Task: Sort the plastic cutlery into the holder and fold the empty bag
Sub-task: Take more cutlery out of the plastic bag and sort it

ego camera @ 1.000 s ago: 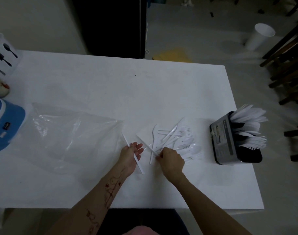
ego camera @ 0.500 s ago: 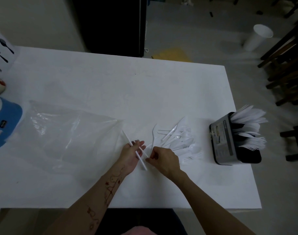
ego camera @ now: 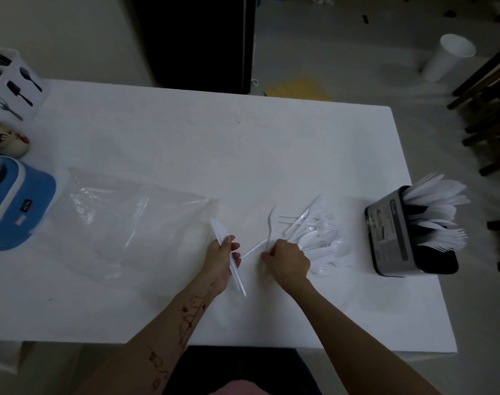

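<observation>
A loose pile of white plastic cutlery [ego camera: 314, 235] lies on the white table [ego camera: 186, 143], right of centre. My left hand [ego camera: 221, 259] is shut on white plastic knives [ego camera: 219, 229] that stick out past its fingers. My right hand [ego camera: 288, 259] rests at the pile's left edge, fingers closed on a white knife [ego camera: 254, 249] that points toward my left hand. The black-and-grey cutlery holder [ego camera: 391, 235] stands at the right, filled with white knives and forks. The empty clear plastic bag [ego camera: 129, 223] lies flat to the left of my left hand.
A blue and white appliance [ego camera: 15, 203] sits at the table's left edge, with a small painted object [ego camera: 6, 138] and a white cutlery box [ego camera: 12, 84] behind it. A white bin [ego camera: 448, 58] and dark wooden chairs [ego camera: 491, 109] stand on the floor to the right.
My right hand moved to my left hand, then back to the pile's left edge. My left hand now holds more than one knife.
</observation>
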`<state>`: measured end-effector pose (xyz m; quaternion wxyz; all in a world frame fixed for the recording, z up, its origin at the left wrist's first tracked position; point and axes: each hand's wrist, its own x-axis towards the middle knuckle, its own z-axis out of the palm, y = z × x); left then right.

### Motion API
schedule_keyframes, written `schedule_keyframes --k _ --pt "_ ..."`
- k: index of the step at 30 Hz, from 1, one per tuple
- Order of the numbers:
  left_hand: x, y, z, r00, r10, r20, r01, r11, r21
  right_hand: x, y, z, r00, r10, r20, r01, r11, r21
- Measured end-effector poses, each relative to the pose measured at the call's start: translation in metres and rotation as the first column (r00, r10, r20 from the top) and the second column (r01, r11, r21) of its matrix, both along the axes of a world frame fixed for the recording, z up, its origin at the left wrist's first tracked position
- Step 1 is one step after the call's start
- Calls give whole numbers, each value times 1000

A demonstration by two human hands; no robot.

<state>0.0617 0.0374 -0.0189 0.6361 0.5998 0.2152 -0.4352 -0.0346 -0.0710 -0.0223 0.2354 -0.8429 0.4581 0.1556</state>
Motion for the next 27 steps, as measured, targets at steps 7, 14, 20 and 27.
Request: schedule_keyframes --k 7,14,20,27 --pt "0 5 0 998 -28 -59 24 998 -66 -10 2 3 958 -125 256 78 980 185" --pt "4 -1 -2 996 -75 -50 67 987 -146 -25 1 6 918 -113 380 -134 813 567" --pt "-1 -7 -4 998 -51 -21 50 998 -44 -48 -2 -11 993 -112 27 113 993 -32" --pt "-10 -8 -6 997 -82 -15 81 995 -62 -55 -3 -22 956 -291 38 282 948 150"
